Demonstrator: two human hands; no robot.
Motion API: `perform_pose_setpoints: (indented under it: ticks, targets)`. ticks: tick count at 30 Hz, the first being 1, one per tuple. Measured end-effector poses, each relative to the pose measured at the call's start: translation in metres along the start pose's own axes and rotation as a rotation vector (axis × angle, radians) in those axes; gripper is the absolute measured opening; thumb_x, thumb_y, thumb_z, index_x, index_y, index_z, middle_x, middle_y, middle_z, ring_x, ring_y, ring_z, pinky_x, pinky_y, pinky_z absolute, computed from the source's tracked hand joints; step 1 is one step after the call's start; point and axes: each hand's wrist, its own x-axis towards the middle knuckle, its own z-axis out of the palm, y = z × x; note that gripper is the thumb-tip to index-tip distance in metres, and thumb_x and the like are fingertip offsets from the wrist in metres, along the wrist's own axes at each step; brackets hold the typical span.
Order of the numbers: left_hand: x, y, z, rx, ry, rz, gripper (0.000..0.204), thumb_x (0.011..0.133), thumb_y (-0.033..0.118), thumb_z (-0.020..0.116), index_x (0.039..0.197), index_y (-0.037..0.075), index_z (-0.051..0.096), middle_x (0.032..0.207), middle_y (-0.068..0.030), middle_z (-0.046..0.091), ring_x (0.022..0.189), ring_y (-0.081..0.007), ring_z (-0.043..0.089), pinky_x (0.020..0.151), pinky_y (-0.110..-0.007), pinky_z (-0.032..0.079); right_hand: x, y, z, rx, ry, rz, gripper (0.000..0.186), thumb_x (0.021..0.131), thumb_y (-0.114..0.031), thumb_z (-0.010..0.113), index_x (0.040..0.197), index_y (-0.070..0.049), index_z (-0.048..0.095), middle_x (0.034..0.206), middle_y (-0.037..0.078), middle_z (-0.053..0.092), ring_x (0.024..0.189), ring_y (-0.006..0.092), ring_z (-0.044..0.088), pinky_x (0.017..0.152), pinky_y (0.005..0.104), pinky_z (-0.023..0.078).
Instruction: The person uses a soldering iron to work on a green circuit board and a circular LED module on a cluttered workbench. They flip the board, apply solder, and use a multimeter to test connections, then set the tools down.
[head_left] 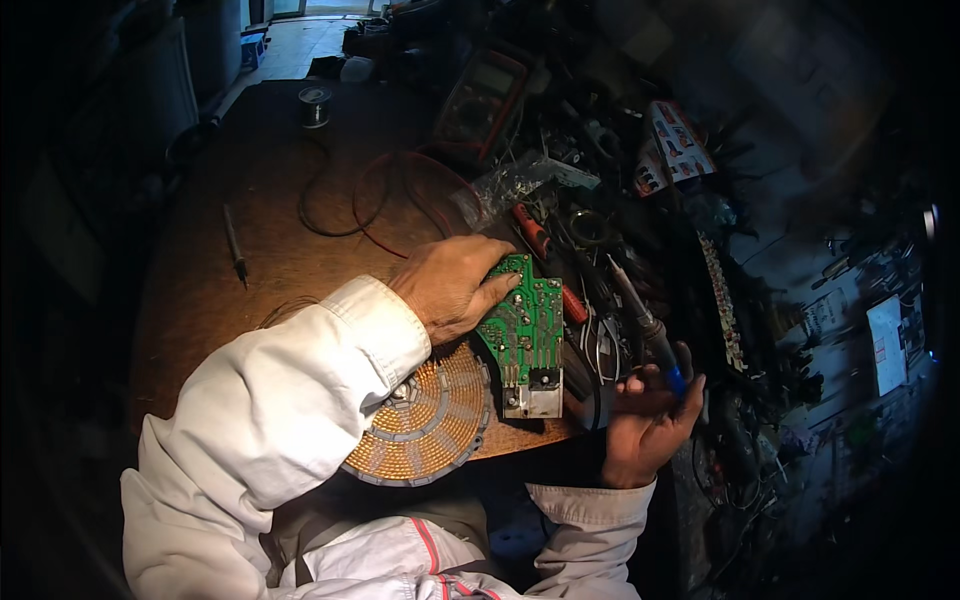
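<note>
My left hand (455, 285) grips the upper left of a green circuit board (525, 330), which has metal plates at its lower end. Beneath my left wrist lies a round copper-wound coil disc (425, 435), partly hidden by my sleeve. At the right, my right hand (648, 420) is closed around the blue handle of a soldering iron (655, 335), whose tip points up and away from me. Red-handled tools (530, 225) lie just behind the board, among loose wires and dark tools.
A multimeter (480, 105) with red and black leads stands at the back of the wooden table (190, 340). A solder spool (314, 107) sits at the back left, a probe (235, 245) farther forward. A plastic bag (515, 180), a printed card (672, 150) and cluttered parts crowd the right.
</note>
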Motion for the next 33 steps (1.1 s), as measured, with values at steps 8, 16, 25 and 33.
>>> perform_pose_setpoints:
  ticks: [8,16,25,33]
  targets:
    - [0.002,0.006,-0.005,0.012,0.014,0.001,0.035,0.095,0.026,0.067,0.116,-0.002,0.065,0.103,-0.0203,0.07,0.093,-0.0339,0.07,0.078,-0.039,0.057,-0.021,0.046,0.028,-0.342,0.113,-0.349,0.035,0.092,-0.021,0.071,0.12,-0.007,0.055,0.099,0.009,0.062,0.074,0.0185,0.064,0.068,0.0349,0.059]
    - [0.004,0.006,-0.001,-0.005,0.014,-0.001,0.033,0.095,0.023,0.067,0.115,-0.003,0.065,0.101,-0.0203,0.07,0.091,-0.0343,0.071,0.076,-0.039,0.058,-0.033,0.068,0.031,-0.627,0.096,-0.563,0.048,0.099,-0.029,0.062,0.13,0.006,0.051,0.106,0.02,0.066,0.087,0.0252,0.07,0.071,0.0386,0.06]
    - [0.003,0.003,-0.001,0.037,-0.013,0.002,0.034,0.095,0.023,0.066,0.117,-0.002,0.064,0.102,-0.0202,0.069,0.092,-0.0355,0.07,0.078,-0.04,0.057,-0.028,0.081,0.013,-0.859,0.238,-0.694,0.033,0.095,-0.024,0.066,0.114,0.002,0.059,0.084,0.012,0.064,0.066,0.0162,0.062,0.061,0.0273,0.053]
    - [0.004,0.004,-0.001,0.043,-0.026,-0.009,0.035,0.094,0.024,0.066,0.117,-0.002,0.064,0.102,-0.0198,0.069,0.092,-0.0355,0.069,0.078,-0.041,0.057,-0.029,0.085,0.019,-0.868,0.226,-0.691,0.033,0.094,-0.024,0.068,0.109,0.005,0.061,0.083,0.011,0.065,0.062,0.0142,0.06,0.055,0.025,0.049]
